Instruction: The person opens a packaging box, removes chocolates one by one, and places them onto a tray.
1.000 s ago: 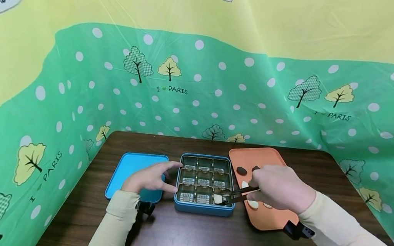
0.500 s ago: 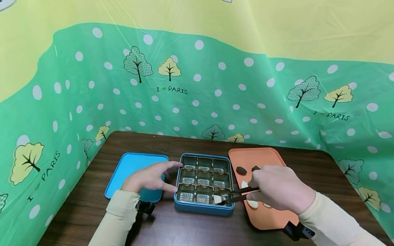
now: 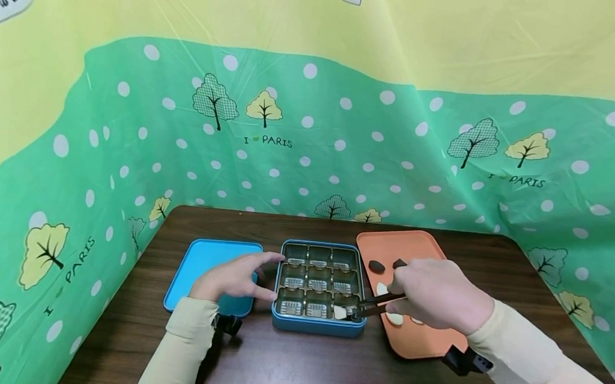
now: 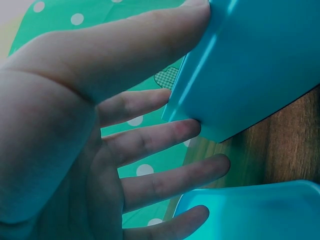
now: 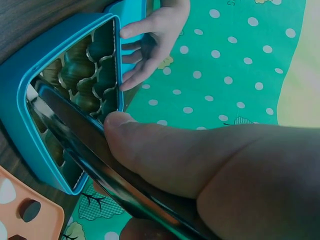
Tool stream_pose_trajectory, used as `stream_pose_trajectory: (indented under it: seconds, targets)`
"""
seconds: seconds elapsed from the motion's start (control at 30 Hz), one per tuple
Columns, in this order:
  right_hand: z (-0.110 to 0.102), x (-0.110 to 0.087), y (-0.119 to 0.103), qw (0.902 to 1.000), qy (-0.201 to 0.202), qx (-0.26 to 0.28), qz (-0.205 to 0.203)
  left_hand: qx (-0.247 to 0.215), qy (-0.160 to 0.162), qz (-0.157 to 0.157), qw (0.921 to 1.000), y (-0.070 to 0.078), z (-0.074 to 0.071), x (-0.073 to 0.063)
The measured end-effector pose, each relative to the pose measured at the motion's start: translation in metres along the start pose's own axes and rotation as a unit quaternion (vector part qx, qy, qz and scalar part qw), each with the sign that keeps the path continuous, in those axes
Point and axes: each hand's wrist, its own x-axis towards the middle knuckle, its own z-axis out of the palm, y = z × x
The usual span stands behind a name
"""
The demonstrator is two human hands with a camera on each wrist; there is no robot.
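My right hand point(image 3: 437, 292) grips black tongs point(image 3: 377, 301), which slant down into the blue box point(image 3: 318, 327). Their tips are at a small white piece point(image 3: 339, 312) in the front right compartment; whether they still pinch it is hard to tell. In the right wrist view the thumb point(image 5: 150, 145) presses along one arm of the tongs. At the box's left side is my left hand point(image 3: 230, 277), fingers spread. Its thumb point(image 4: 150, 37) and fingertips touch or nearly touch the box wall point(image 4: 265, 55). A dark insert point(image 3: 319, 278) divides the box into several compartments.
An orange tray point(image 3: 414, 242) stands right of the box. On it lie a dark oval piece point(image 3: 377, 267) and white pieces point(image 3: 394, 319), partly hidden by the right hand. A blue lid point(image 3: 210, 259) lies left, under the left hand. A patterned cloth point(image 3: 309, 174) hangs behind the table.
The tong tips and the white piece have shifted very slightly within the front right compartment. Both hands have kept their places.
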Motion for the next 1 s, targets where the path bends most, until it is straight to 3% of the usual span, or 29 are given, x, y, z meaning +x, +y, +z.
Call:
stream_pose_trajectory:
  seconds: [0.23, 0.43, 1.0]
  targets:
    - [-0.001, -0.004, 0.003, 0.9999, 0.012, 0.006, -0.009, -0.003, 0.001, -0.002, 1.0000, -0.001, 0.002, -0.001]
    - [-0.005, -0.007, 0.004, 0.9999, -0.007, 0.012, 0.004, 0.001, 0.002, -0.002, 1.0000, -0.001, 0.001, -0.001]
    - [-0.016, -0.020, 0.014, 0.9996, 0.023, 0.008, 0.010, -0.004, 0.007, -0.007, 0.9999, 0.001, 0.002, -0.002]
